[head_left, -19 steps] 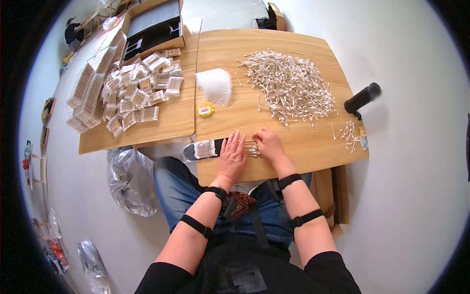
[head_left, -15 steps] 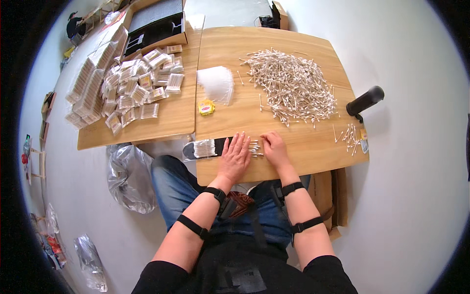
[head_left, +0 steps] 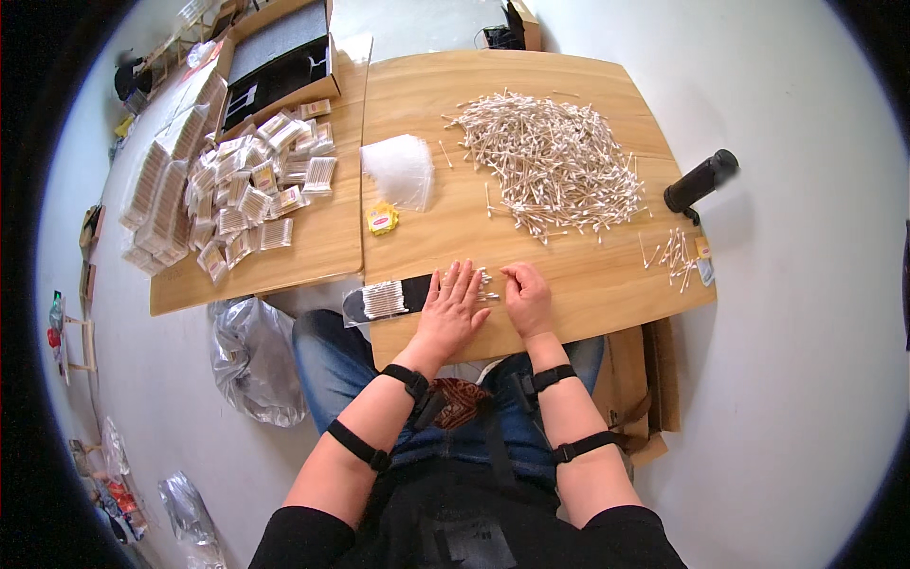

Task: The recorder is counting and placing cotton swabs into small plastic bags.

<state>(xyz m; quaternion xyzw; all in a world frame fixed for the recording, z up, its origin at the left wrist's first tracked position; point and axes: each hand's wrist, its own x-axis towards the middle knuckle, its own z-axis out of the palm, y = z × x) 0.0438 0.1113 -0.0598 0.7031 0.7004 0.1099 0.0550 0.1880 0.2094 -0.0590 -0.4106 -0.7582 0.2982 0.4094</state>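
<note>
1. left hand [head_left: 449,308]: palm down, fingers extended and nearly together. it lies over the right part of a black strip [head_left: 417,292] and over loose swabs [head_left: 488,296], whose tips show past its right side. it is flat, not gripping.
2. right hand [head_left: 527,302]: just right of those swabs, fingers curled in, thumb near the index finger. whether it has hold of anything, i cannot tell.
3. a row [head_left: 384,300] of swabs lies side by side at the strip's left end, where clear film [head_left: 352,309] shows; that end reaches past the near table's [head_left: 427,248] left edge.
4. a large pile [head_left: 550,166] of swabs lies beyond the right hand; a small scatter [head_left: 676,261] lies near the table's right edge.
5. flat clear bags [head_left: 398,171] are fanned beyond the left hand, with yellow cards [head_left: 382,218] just nearer.
6. filled packs [head_left: 256,185] lie heaped on the left table [head_left: 313,251].
</note>
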